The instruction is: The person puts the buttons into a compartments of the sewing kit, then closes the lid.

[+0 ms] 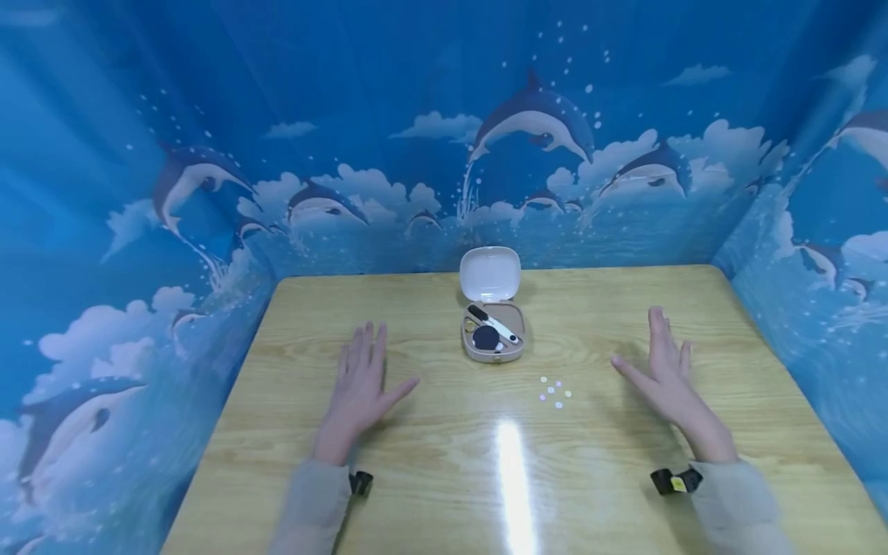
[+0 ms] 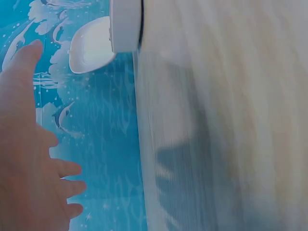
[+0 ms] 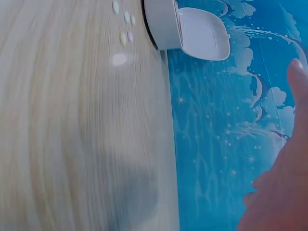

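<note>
My left hand (image 1: 361, 383) is spread open over the left part of the table, its thumb pointing towards the middle, holding nothing. On the right, my other hand (image 1: 667, 383) is also held open, with fingers apart and nothing in it. Between them, near the back edge, stands a small beige box (image 1: 515, 352) with its white lid (image 1: 490, 275) raised. Inside lie a black-and-white slim tool (image 1: 501, 327), a dark round piece (image 1: 486, 338) and a small yellowish item whose kind is unclear. Several small pale buttons (image 1: 551, 390) lie in front of the box, apart from both hands.
The wooden table (image 1: 430, 470) carries a bright light reflection in front. Blue dolphin-print cloth (image 1: 388, 100) hangs behind it and along both sides. Each wrist wears a small black device, such as the one (image 1: 676, 482) at the right sleeve.
</note>
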The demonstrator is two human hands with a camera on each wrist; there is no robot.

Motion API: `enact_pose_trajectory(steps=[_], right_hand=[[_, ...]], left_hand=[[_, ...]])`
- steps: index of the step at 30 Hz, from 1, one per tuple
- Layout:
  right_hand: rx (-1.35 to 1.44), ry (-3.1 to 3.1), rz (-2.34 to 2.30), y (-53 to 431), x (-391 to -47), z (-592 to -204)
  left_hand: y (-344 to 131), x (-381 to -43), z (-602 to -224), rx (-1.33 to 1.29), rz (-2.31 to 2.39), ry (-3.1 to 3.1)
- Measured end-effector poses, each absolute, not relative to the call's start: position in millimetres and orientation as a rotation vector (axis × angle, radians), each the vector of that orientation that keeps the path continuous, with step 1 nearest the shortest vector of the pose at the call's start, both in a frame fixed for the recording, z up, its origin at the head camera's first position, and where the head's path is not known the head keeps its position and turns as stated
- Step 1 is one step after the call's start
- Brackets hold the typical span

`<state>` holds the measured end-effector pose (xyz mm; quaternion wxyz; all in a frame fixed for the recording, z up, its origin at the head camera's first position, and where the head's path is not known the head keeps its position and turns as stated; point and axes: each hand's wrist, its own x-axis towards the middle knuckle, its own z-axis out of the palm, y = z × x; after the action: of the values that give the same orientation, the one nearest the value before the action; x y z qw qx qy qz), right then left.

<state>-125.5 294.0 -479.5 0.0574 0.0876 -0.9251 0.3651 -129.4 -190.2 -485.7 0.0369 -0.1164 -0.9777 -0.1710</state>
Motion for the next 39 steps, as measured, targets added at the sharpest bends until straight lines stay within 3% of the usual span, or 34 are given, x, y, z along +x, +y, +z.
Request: enact_pose_trajectory(steps=[25,39], right_hand=[[0.256,-2.869,1.569,227,-180,-488],[0.428,-3.002,1.601,185,-214,-503]], left_hand=[[-137,-190,-502,-0.441,-0.778,-2.987],[-101,-221,-513,-0.537,-0.794,-3.035]])
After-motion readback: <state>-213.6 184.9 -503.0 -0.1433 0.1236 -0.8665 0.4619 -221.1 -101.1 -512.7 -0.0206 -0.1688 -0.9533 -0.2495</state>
